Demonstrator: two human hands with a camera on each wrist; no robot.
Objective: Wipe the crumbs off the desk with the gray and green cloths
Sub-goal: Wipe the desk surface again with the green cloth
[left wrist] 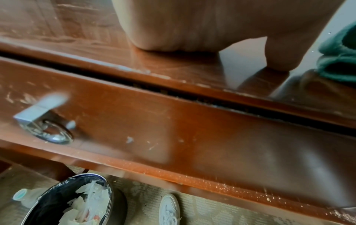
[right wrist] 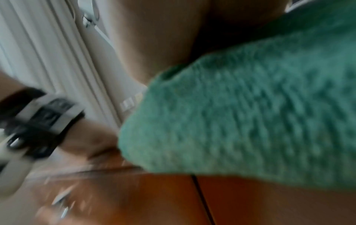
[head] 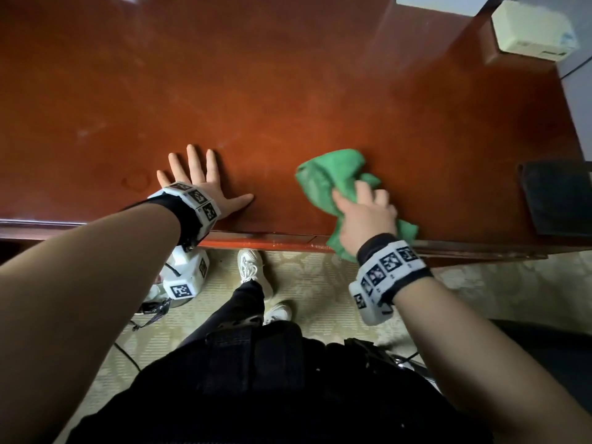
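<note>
My right hand (head: 365, 213) grips a crumpled green cloth (head: 330, 177) at the near edge of the reddish-brown desk (head: 288, 91), and part of the cloth hangs over the edge. In the blurred right wrist view the green cloth (right wrist: 250, 114) fills the right side. My left hand (head: 201, 184) lies flat on the desk with fingers spread, to the left of the cloth. The left wrist view shows the palm (left wrist: 192, 30) pressed on the desk top, with small crumbs (left wrist: 240, 190) on the drawer's lower edge. No gray cloth is in view.
A dark flat object (head: 559, 197) lies on the desk at the right. A white box (head: 531, 30) stands at the far right corner. Below the desk front sit a drawer handle (left wrist: 38, 112), a bin with scraps (left wrist: 73, 202), and my white shoes (head: 250, 264) on carpet.
</note>
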